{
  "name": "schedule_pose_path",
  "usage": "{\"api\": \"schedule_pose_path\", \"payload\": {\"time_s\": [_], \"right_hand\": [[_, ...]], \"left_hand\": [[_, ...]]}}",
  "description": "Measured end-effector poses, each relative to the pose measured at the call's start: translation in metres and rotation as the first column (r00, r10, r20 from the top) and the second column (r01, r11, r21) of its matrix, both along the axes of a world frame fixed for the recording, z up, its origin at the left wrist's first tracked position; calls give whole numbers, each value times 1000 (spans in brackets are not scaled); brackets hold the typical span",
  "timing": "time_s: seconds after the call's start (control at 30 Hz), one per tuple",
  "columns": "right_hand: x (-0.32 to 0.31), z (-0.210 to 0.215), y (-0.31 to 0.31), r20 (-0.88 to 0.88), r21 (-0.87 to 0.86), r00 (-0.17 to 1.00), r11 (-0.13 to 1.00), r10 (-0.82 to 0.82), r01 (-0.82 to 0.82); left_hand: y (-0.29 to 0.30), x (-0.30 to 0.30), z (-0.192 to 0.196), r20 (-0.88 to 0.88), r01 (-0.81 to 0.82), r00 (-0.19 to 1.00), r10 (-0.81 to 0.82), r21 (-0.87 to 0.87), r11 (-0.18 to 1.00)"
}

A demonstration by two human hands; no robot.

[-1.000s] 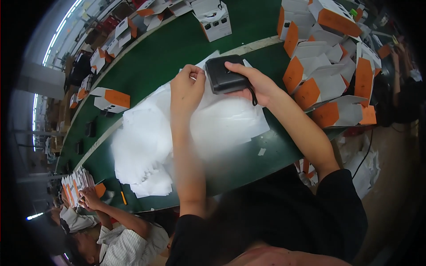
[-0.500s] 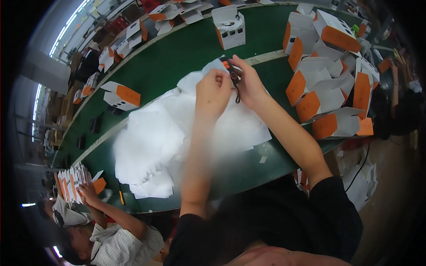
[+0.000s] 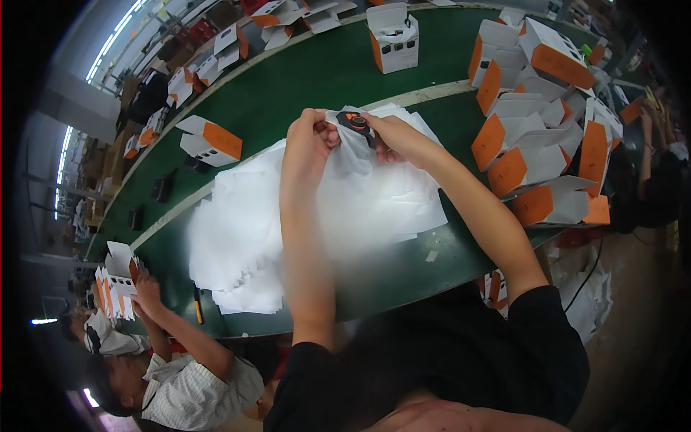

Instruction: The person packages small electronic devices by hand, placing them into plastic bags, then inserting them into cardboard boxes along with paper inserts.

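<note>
Over the pile, my left hand [image 3: 312,137] pinches the edge of a thin, translucent white bag [image 3: 349,158]. My right hand [image 3: 403,140] grips a small black device with orange parts [image 3: 354,122], its fingers round the right side. The device lies at the mouth of the bag, its front face uncovered; how far it sits inside I cannot tell. Beneath both hands spreads a large pile of flat white bags or sheets [image 3: 237,216], partly covered by my left forearm.
Opened white-and-orange boxes [image 3: 529,144] crowd the right side. One open box [image 3: 394,47] stands on the green belt [image 3: 302,79] ahead, another box [image 3: 209,140] farther left. An orange-handled cutter [image 3: 198,306] lies near the table edge. At left a co-worker's hand [image 3: 147,291] handles folded boxes.
My left hand has moved left from the device to the bag's edge. The device has turned its face up and shifted left against the bag. The co-worker's box now stands raised.
</note>
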State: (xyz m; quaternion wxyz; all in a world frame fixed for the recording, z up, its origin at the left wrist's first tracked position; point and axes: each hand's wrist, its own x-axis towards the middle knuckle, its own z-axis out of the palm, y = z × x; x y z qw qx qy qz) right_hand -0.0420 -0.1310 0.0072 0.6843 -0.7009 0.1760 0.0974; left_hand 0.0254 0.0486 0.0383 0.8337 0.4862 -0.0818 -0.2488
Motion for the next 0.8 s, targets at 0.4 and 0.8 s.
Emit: {"api": "schedule_pose_path", "payload": {"time_s": [0.4, 0.8], "right_hand": [[-36, 80, -43, 708, -318, 609, 931, 358, -177], [-3, 64, 27, 480, -651, 561, 703, 674, -288]], "left_hand": [[28, -26, 70, 329, -194, 929, 170, 40, 980], [35, 42, 97, 327, 200, 882, -340, 394, 897]]}}
